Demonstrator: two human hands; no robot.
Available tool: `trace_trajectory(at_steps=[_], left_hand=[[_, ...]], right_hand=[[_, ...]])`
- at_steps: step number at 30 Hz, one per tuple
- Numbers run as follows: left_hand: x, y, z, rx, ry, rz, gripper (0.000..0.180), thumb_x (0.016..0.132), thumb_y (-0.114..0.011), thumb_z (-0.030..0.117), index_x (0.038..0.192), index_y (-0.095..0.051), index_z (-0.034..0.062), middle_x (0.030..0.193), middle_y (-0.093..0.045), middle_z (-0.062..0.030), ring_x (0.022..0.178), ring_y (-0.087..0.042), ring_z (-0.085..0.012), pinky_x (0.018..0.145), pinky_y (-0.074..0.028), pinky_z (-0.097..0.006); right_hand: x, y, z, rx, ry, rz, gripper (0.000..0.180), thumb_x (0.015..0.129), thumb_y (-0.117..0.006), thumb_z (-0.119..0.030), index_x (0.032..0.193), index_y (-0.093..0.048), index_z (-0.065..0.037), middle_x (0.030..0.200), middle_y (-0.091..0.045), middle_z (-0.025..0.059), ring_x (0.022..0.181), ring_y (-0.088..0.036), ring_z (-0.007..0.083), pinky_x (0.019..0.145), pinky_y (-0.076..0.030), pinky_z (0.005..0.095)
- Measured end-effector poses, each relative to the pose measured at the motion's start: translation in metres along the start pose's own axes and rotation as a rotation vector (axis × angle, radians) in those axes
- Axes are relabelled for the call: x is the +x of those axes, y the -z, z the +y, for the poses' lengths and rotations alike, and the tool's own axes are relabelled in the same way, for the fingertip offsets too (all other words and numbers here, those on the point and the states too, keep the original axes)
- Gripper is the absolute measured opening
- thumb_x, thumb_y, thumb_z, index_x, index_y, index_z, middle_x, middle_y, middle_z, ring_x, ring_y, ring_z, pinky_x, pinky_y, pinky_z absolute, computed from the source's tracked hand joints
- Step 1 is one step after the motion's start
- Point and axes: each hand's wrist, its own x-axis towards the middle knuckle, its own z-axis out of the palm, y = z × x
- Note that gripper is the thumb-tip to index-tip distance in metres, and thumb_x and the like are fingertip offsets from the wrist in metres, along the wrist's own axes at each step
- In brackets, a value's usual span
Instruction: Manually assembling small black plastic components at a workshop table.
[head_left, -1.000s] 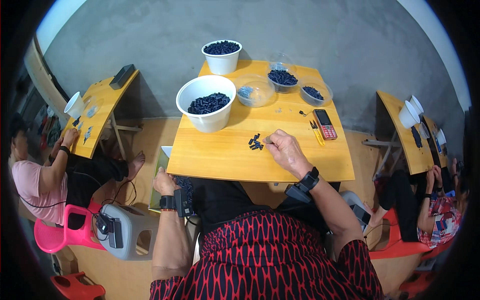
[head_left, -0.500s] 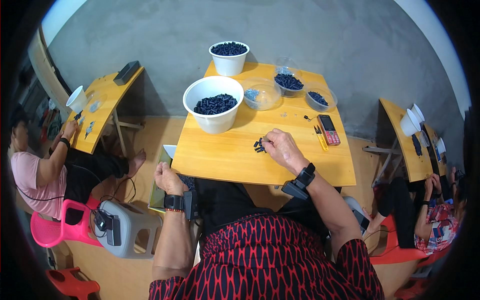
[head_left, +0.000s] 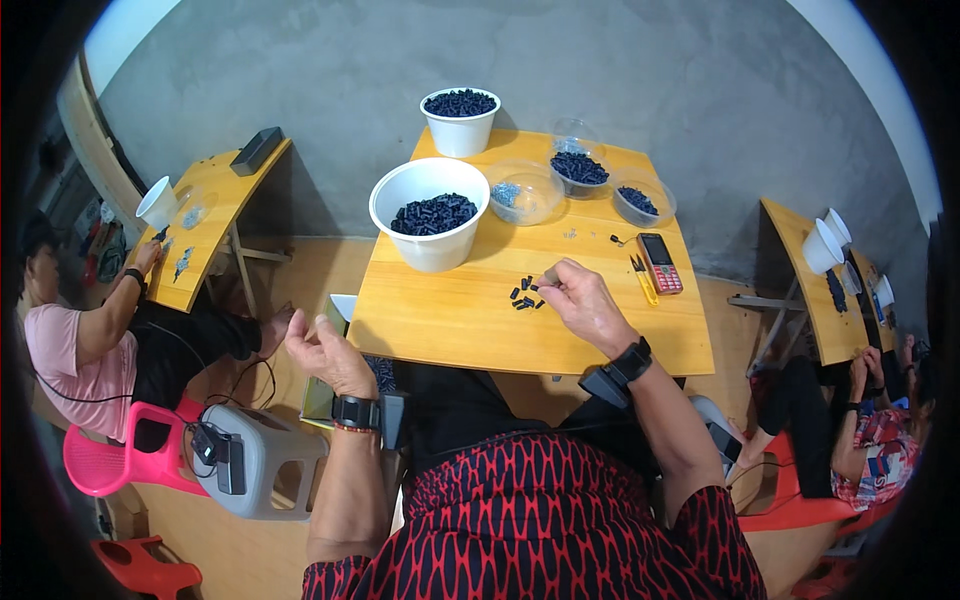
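Observation:
My right hand [head_left: 582, 300] rests on the yellow wooden table [head_left: 450, 320], its fingers pinched on a small dark piece beside a little cluster of black parts [head_left: 524, 296]. My left hand [head_left: 325, 350] hangs off the table's left edge, palm up and fingers loosely apart, holding nothing that I can see. Both wrists carry black bands. A large white bucket of black parts [head_left: 430, 212] stands behind the cluster.
A second white bucket [head_left: 460, 118] stands at the table's far edge, with clear bowls [head_left: 528, 192] of parts beside it. A red phone [head_left: 660, 264] and yellow cutters [head_left: 640, 275] lie to the right. Other people work at side tables left and right. A grey stool [head_left: 260, 455] stands lower left.
My left hand has risen from below the table edge and turned palm up. My right hand stays at the small parts, and the view has shifted slightly.

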Motion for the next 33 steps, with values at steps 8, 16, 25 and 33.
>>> trace_trajectory(at_steps=[8,16,25,33], left_hand=[[-0.071,-0.007,0.076,-0.304,0.140,-0.853,0.017,0.093,-0.065,0.001,0.110,-0.064,0.0005,0.098,-0.066,-0.0034,0.086,-0.061,-0.0088,0.078,-0.051,-0.023],[-0.112,-0.001,0.082,-0.357,0.464,-1.278,0.020,0.094,-0.070,0.010,0.108,-0.064,-0.0023,0.095,-0.069,-0.0062,0.084,-0.066,-0.0113,0.073,-0.055,-0.026],[-0.114,-0.001,0.075,-0.453,0.611,-1.306,0.011,0.093,-0.067,0.003,0.102,-0.063,-0.0015,0.089,-0.071,-0.0091,0.072,-0.067,-0.0125,0.067,-0.056,-0.025],[-0.111,0.002,0.066,-0.398,0.750,-1.344,0.007,0.095,-0.061,0.001,0.102,-0.062,-0.0017,0.085,-0.068,-0.0086,0.068,-0.065,-0.0140,0.064,-0.056,-0.026]], right_hand=[[-0.042,0.002,-0.023,0.907,-0.261,-0.071,0.008,0.095,-0.064,-0.003,0.100,-0.061,0.002,0.093,-0.068,0.0099,0.079,-0.069,0.0157,0.070,-0.056,0.0262],[-0.057,-0.013,-0.040,0.639,-0.141,0.021,0.010,0.090,-0.067,0.002,0.098,-0.062,0.002,0.092,-0.069,0.0092,0.080,-0.069,0.0143,0.071,-0.056,0.0272],[-0.057,-0.013,-0.050,0.417,-0.056,-0.036,0.013,0.088,-0.069,0.002,0.098,-0.062,0.002,0.093,-0.068,0.0071,0.084,-0.066,0.0115,0.074,-0.056,0.0263],[-0.062,-0.005,-0.040,0.589,-0.202,-0.134,0.013,0.092,-0.065,0.000,0.104,-0.062,0.004,0.093,-0.068,0.0066,0.082,-0.065,0.0094,0.072,-0.055,0.0254]])
